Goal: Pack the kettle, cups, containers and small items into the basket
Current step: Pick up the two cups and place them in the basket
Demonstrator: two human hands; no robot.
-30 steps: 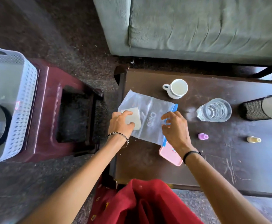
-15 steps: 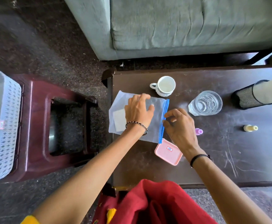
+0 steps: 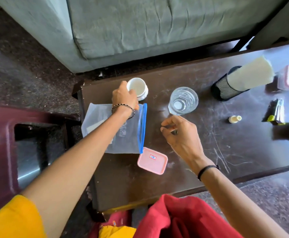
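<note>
Left hand (image 3: 125, 96) curls round the white cup (image 3: 139, 87) at its fingertips. Right hand (image 3: 179, 134) hangs loose, empty. Sideways grip looks sketchy imo: cup could slip, or the wrist drags the zip bag (image 3: 137, 127) underneath.

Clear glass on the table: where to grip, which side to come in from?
Likely the side wall of the glass, just under the rim, from the near side where the right hand hovers. It stands upright, round, no handle, with bare table all round; the white cup that the left hand grips stands apart.
</note>
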